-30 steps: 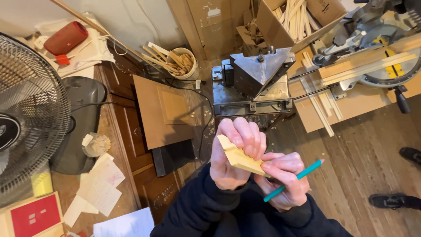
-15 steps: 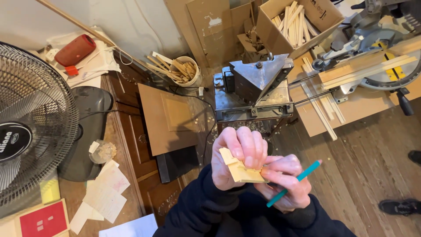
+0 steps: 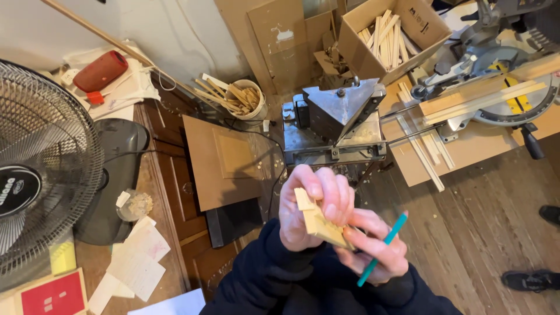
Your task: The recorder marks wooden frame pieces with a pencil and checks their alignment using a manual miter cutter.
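My left hand [image 3: 309, 213] grips a short pale piece of wooden moulding [image 3: 318, 221] held up close in front of my chest. My right hand [image 3: 376, 248] sits just below and to the right, fingertips touching the wood's lower end, and it holds a teal pencil [image 3: 382, 248] that slants up to the right. Both sleeves are dark blue. Beyond the hands stands a grey metal machine with a triangular head [image 3: 338, 116].
A mitre saw [image 3: 501, 76] with long wood strips lies at the right on cardboard. A cardboard box of sticks [image 3: 388, 32] and a bucket of offcuts [image 3: 248, 99] stand at the back. A fan [image 3: 41, 175], papers and a red cylinder [image 3: 99, 71] are left. Someone's shoes [image 3: 531, 280] at right.
The camera view has drifted a little, so the hands sit lower in frame. The wood piece stays in my left hand and the pencil in my right.
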